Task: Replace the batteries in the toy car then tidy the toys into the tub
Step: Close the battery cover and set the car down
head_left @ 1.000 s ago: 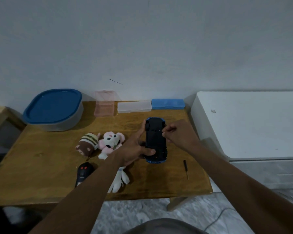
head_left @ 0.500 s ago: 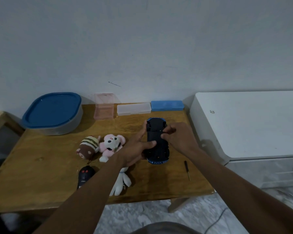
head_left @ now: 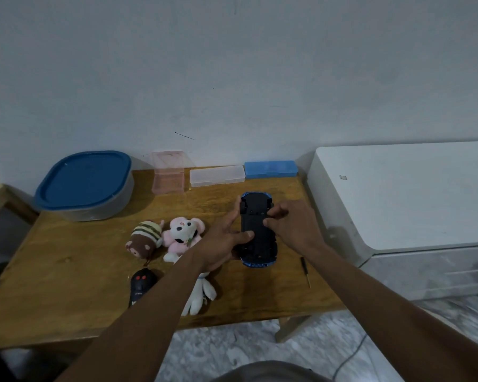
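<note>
My left hand [head_left: 218, 244] grips the upturned toy car [head_left: 257, 230]; my right hand [head_left: 290, 224] pinches at its underside; a loosened cover may drop beside the screwdriver [head_left: 305, 271]

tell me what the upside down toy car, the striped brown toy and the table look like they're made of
Toy car: likely moulded plastic, with a matte black underside and a glossier blue shell at the edges. Striped brown toy: soft plush fabric, fuzzy and rounded. Table: looks like varnished wood, with visible grain and a slight sheen, though it could be veneer.
</note>
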A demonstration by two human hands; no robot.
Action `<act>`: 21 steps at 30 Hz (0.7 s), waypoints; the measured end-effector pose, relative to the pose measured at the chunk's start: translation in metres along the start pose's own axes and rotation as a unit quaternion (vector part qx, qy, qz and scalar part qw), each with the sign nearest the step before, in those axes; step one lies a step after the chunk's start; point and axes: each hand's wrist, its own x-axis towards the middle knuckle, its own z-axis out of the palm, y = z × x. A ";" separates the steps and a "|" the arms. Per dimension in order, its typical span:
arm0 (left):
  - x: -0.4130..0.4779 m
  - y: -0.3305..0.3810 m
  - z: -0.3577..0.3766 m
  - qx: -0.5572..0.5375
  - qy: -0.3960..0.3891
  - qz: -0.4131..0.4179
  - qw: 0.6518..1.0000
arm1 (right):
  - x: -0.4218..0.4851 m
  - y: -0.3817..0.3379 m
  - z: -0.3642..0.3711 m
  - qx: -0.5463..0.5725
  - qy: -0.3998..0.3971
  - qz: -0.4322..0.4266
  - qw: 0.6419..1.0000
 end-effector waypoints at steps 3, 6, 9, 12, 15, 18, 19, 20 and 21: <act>-0.001 -0.001 0.000 0.006 0.000 -0.005 1.000 | -0.001 0.003 0.001 -0.012 0.001 0.005 1.000; -0.001 -0.002 0.003 0.003 0.005 -0.002 1.000 | -0.004 0.005 0.001 -0.007 0.000 0.006 1.000; 0.000 -0.006 0.007 -0.007 0.011 0.004 1.000 | -0.007 0.005 0.000 0.000 0.002 0.009 1.000; 0.000 -0.009 0.012 -0.022 0.014 -0.004 1.000 | -0.008 0.008 0.000 -0.012 0.002 0.016 1.000; -0.001 -0.011 0.017 -0.039 0.020 -0.006 0.999 | -0.007 0.012 0.000 -0.020 -0.002 0.022 1.000; 0.000 -0.014 0.019 -0.041 0.024 -0.004 0.999 | -0.008 0.013 -0.002 -0.010 -0.010 0.021 1.000; 0.001 -0.014 0.019 -0.039 0.029 -0.004 0.999 | -0.008 0.013 -0.002 -0.004 -0.012 0.022 1.000; 0.002 -0.015 0.019 -0.037 0.034 -0.005 0.999 | -0.008 0.013 -0.002 0.001 -0.014 0.022 1.000; 0.004 -0.016 0.019 -0.035 0.036 -0.007 0.999 | -0.008 0.015 -0.002 0.002 -0.015 0.023 1.000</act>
